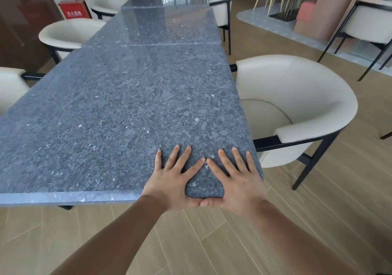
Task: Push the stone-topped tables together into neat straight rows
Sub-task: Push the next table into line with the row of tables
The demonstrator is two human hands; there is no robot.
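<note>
Wood-plank floor (212, 243), stone-topped tables (127, 109) in row, both hands (176, 179) flat, fingers spread, gripping nothing

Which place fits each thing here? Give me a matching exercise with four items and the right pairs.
Things:
1. left hand
2. right hand
3. red box
4. nearest cream chair

Places:
A. beside the table's right edge
B. on the floor, far left
C. flat on the stone top, at the near right corner
D. flat on the stone top, just left of the other hand

Pairs: 1-D, 2-C, 3-B, 4-A

cream tub chairs (297, 105), red fire cabinet (73, 9), wood-plank floor (212, 243)
</note>
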